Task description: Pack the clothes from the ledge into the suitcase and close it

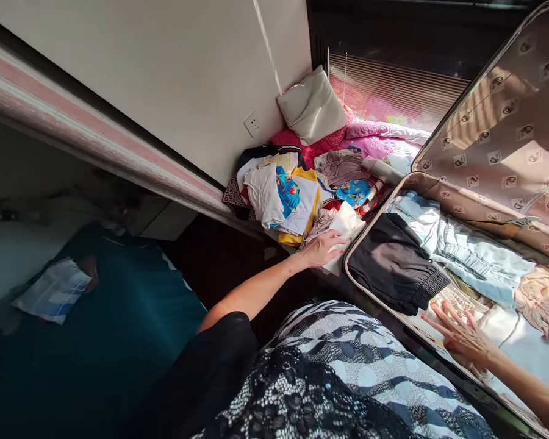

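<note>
My left hand (322, 249) reaches out to a folded white cloth (345, 228) at the near edge of a heap of clothes (288, 192), its fingers curled over the cloth. My right hand (460, 332) lies flat with fingers spread on pale patterned fabric inside an open suitcase (375, 289). Just left of that hand sits a folded black garment (393, 262) with a ribbed cuff. Light blue jeans (466, 253) and peach fabric (542, 299) fill the rest of the case.
The suitcase lid (507, 122) stands open at the right, lined with printed fabric. A grey pillow (312, 107) and pink bedding (375, 137) lie by the wall behind the heap. A wall socket (253, 124) is above. My patterned skirt (348, 378) fills the foreground.
</note>
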Demonstrator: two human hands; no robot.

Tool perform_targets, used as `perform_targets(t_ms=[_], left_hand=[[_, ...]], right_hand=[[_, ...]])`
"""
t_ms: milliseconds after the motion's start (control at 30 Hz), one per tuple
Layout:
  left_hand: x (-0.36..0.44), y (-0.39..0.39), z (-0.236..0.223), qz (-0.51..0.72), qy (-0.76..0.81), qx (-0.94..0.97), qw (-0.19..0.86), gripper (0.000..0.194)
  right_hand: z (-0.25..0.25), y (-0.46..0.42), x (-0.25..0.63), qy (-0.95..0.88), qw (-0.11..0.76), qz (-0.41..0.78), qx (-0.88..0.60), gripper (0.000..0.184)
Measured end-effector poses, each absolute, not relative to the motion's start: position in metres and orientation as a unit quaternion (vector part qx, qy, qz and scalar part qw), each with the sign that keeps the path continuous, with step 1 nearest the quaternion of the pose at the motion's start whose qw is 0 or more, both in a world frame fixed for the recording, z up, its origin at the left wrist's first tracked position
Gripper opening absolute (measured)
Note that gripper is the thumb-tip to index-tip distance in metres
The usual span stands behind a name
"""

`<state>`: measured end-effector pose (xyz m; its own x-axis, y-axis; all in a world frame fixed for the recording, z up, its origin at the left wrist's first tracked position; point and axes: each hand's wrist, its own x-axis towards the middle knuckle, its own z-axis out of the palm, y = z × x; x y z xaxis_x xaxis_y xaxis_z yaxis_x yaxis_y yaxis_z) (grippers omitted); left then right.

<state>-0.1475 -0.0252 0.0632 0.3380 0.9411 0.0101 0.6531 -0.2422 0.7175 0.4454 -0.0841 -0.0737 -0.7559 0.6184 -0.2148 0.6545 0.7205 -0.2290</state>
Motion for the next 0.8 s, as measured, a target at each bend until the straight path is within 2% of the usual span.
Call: perform_targets(t_ms=[200,333,400,500,533,567,667,800], left_hand=[[-0.211,-0.025,0.063,0.235,0.625,0.701,0.251,0.031],[-0.254,-0.014,0.062,0.236,0.771,0.571,0.155,0.044],[-0.272,-0.006,0.061,0.234,0.818,0.509,0.13,0.05],[-0.288,0.005,0.055,0.225,0.853,0.456,0.116,0.054],[-0.29,0.008,0.053,0.217,0.86,0.447,0.118,0.056],[-0.292,0.011,0.05,0.205,0.865,0.441,0.125,0.058],[-0.291,0.016,0.041,0.172,0.868,0.442,0.147,0.064],[-0.291,0.011,0.032,0.181,0.86,0.457,0.137,0.064]], right_hand=[[-0.076,-0.09,0.439,0.922,0.036,-0.143,0.359,0.118],[-0.074,-0.074,0.435,0.904,0.094,-0.18,0.375,0.124],[-0.061,-0.05,0.421,0.881,0.161,-0.219,0.387,0.106],[-0.017,0.002,0.372,0.824,0.236,-0.329,0.396,0.043],[0.003,0.021,0.348,0.82,0.227,-0.351,0.39,0.04],[0.024,0.041,0.322,0.825,0.21,-0.352,0.389,0.047],[0.077,0.103,0.23,0.856,0.142,-0.269,0.418,0.053],[0.092,0.172,0.118,0.893,0.039,-0.157,0.419,0.051]])
